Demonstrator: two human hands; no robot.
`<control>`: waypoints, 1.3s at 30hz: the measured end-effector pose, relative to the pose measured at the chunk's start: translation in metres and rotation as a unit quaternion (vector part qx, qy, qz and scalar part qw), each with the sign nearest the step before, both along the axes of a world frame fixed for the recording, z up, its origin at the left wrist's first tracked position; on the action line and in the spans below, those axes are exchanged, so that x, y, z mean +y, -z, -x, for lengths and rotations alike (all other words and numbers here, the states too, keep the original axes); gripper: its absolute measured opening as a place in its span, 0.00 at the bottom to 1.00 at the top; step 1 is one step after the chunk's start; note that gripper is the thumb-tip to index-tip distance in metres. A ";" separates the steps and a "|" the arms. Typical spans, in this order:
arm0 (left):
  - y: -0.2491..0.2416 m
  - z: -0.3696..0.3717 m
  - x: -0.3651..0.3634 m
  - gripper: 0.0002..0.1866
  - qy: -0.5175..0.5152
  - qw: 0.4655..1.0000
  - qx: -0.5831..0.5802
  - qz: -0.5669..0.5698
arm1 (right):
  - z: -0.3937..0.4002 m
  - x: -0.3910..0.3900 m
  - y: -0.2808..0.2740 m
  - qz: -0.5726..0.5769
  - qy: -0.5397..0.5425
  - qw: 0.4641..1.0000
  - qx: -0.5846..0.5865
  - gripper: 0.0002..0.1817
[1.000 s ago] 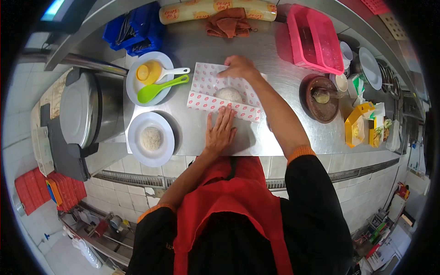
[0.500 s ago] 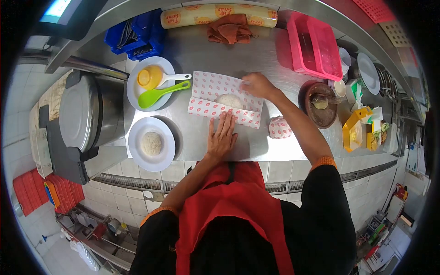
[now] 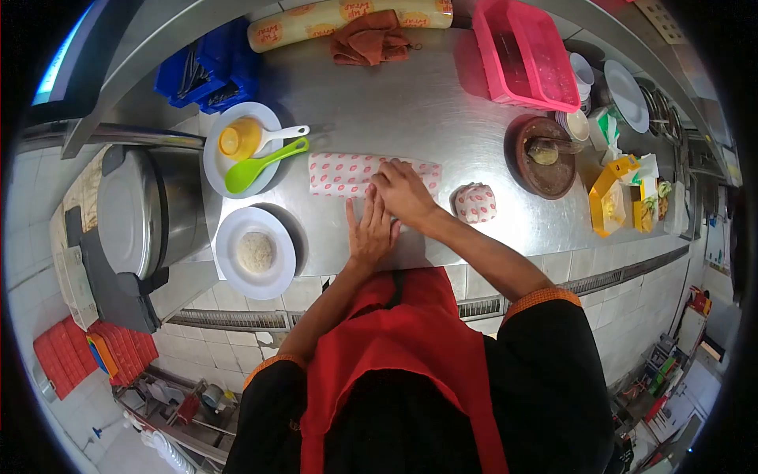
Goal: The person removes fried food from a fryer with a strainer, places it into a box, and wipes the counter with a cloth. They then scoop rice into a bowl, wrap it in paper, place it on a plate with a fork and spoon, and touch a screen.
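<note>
A sheet of white paper with red prints (image 3: pixel 335 174) lies folded into a long strip on the steel counter, and the rice seen in it before is now covered. My left hand (image 3: pixel 373 235) rests at the strip's lower edge with its fingers stretched out. Over the middle of the strip, my right hand (image 3: pixel 404 193) has its fingers bent together on the paper, close beside my left fingertips. To the right sits a small wrapped bundle in the same paper (image 3: pixel 475 203). A white plate with a rice mound (image 3: pixel 229 272) is at the left.
Another plate (image 3: pixel 212 167) holds a yellow cup and a green spoon (image 3: pixel 245 175). Blue bins (image 3: pixel 225 55), a brown cloth (image 3: pixel 367 43) and a pink basket (image 3: pixel 553 95) stand along the back. A brown mortar (image 3: pixel 533 175) and yellow boxes (image 3: pixel 602 201) are at the right.
The far side of the paper has been folded down over the rice. My right hand has moved left and toward me, next to my left hand. The view has shifted slightly.
</note>
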State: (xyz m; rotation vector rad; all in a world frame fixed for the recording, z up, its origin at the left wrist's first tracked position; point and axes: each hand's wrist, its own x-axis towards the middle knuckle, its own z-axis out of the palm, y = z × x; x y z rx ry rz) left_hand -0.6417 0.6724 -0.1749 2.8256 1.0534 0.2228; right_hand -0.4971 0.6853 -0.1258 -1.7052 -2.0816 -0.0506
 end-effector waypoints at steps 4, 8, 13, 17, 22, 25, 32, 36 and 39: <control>0.008 0.004 -0.003 0.30 0.007 1.000 -0.016 -0.015 | 0.009 -0.015 0.001 0.024 0.010 0.999 0.021 0.14; 0.006 0.002 0.001 0.31 0.008 1.000 -0.030 0.002 | 0.015 -0.021 0.007 0.035 0.036 0.998 0.029 0.17; -0.003 0.015 0.005 0.29 -0.007 0.996 -0.069 -0.056 | 0.015 -0.026 0.009 0.006 0.029 0.999 0.017 0.16; -0.062 0.020 0.025 0.25 -0.035 0.989 -0.130 -0.065 | 0.019 -0.035 0.011 -0.016 0.057 0.993 0.101 0.18; -0.049 -0.002 0.086 0.15 -0.032 0.989 -0.133 0.060 | 0.017 -0.029 0.011 -0.035 0.096 0.971 0.214 0.17; -0.037 0.000 0.094 0.14 -0.073 0.965 -0.195 0.159 | 0.011 -0.021 0.014 -0.010 0.242 0.899 0.364 0.17; -0.037 -0.010 0.115 0.15 -0.128 0.964 -0.137 0.188 | -0.014 -0.006 0.000 0.133 0.313 0.874 0.346 0.29; -0.050 -0.018 0.129 0.14 -0.102 0.975 -0.028 0.195 | -0.016 -0.003 -0.021 0.192 0.326 0.921 0.091 0.30; -0.060 -0.022 0.128 0.07 -0.042 0.998 0.043 0.004 | -0.024 0.004 -0.019 0.231 0.304 0.924 0.038 0.24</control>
